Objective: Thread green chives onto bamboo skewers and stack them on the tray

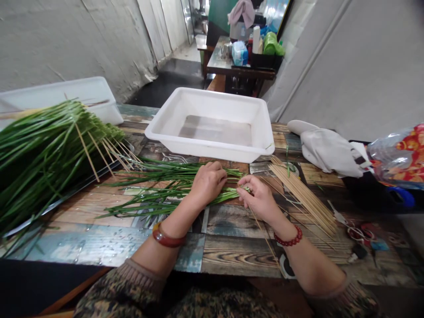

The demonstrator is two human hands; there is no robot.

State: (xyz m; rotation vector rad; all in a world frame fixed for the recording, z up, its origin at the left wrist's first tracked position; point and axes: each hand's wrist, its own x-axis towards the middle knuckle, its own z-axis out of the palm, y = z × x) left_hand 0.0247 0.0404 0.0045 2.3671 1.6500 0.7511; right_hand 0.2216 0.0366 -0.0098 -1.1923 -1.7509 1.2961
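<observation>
Left hand [208, 181] covers part of the loose green stalks [142, 203]; its grip beneath is hidden. Right hand [260, 198] hides upper end of a thin skewer [266, 240]. Heaped greens [39, 150] run past left edge, masking part of a white tub [102, 97], likewise cut off. Red-patterned bag [404, 150] cropped at right; clutter [240, 53] beyond, blurred.

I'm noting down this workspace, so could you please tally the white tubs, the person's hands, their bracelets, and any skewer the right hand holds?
White tubs: 2 (middle tub, left tub)
Hands: 2 (left hand, right hand)
Bracelets: 2 (amber bangle, red bead bracelet)
Held by right hand: 1 (skewer)
Total: 7
</observation>
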